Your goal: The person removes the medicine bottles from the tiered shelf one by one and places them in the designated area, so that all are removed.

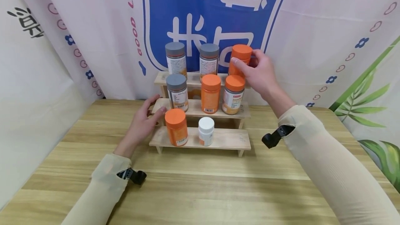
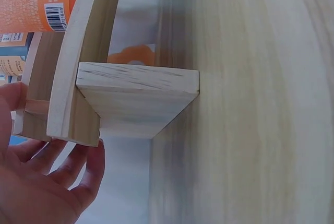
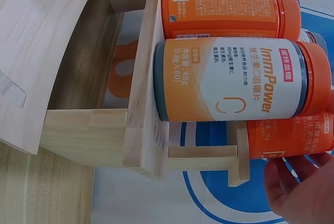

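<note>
My right hand (image 1: 261, 75) holds an orange supplement bottle (image 1: 241, 52) at the right end of the top tier, thumb in front and fingers round the far side. In the right wrist view that orange bottle (image 3: 292, 136) is partly hidden behind a white-labelled bottle (image 3: 229, 80). The three-tier wooden display rack (image 1: 229, 140) stands on the table. At its left end my left hand (image 1: 140, 122) grips the middle tier, and the left wrist view has the fingers (image 2: 68, 172) curled round the board's end.
Two grey-capped bottles (image 1: 208, 58) share the top tier. On the middle tier stand a grey-capped bottle (image 1: 177, 93), an orange one (image 1: 210, 94) and a white-labelled one (image 1: 233, 94). An orange bottle (image 1: 176, 127) and a small white bottle (image 1: 206, 132) occupy the bottom tier. A printed curtain (image 1: 312, 44) hangs behind.
</note>
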Demonstrator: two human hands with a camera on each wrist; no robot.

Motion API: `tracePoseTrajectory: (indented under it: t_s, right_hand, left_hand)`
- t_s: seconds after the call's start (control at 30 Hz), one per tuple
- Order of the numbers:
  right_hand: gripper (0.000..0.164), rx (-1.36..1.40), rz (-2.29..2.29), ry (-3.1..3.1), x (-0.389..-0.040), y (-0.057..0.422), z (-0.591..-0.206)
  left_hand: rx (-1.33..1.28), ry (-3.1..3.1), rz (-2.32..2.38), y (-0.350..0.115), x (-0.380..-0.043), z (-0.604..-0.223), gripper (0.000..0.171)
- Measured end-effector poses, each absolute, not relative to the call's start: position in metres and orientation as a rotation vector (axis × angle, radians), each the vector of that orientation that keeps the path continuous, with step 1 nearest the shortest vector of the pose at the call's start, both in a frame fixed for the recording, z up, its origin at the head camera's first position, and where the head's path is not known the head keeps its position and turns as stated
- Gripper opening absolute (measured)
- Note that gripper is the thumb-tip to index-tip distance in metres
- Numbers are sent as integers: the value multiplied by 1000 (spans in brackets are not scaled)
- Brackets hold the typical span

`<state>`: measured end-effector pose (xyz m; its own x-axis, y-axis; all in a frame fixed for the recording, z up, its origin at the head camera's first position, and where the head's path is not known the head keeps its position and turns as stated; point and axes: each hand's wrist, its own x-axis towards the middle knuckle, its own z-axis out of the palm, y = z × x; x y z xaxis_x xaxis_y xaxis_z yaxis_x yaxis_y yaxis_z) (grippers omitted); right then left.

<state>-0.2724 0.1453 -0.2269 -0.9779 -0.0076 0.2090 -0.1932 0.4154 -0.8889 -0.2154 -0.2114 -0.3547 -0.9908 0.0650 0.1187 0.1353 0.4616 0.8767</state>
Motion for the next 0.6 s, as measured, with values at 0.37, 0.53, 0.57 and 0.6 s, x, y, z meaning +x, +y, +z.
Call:
tracePoseTrajectory:
  t_s: [0.37,0.53,0.57,0.6]
  right_hand:
    - [61,184,1611,-2355,-272,151,-227]
    - [61,170,1635,-2315,-271,158,-226]
    - [60,166,1639,-2309,-271,160,-226]
    - [61,159,1639,-2306,-271,162,-227]
  left_hand:
    - [-173,-2619,-1577,-210,-217,-355,72]
    - [-170,-2620,-1575,-210,-217,-356,72]
    - [-169,-2621,-1575,-211,-217,-356,72]
    - [-168,-2621,-1579,-211,-216,-356,72]
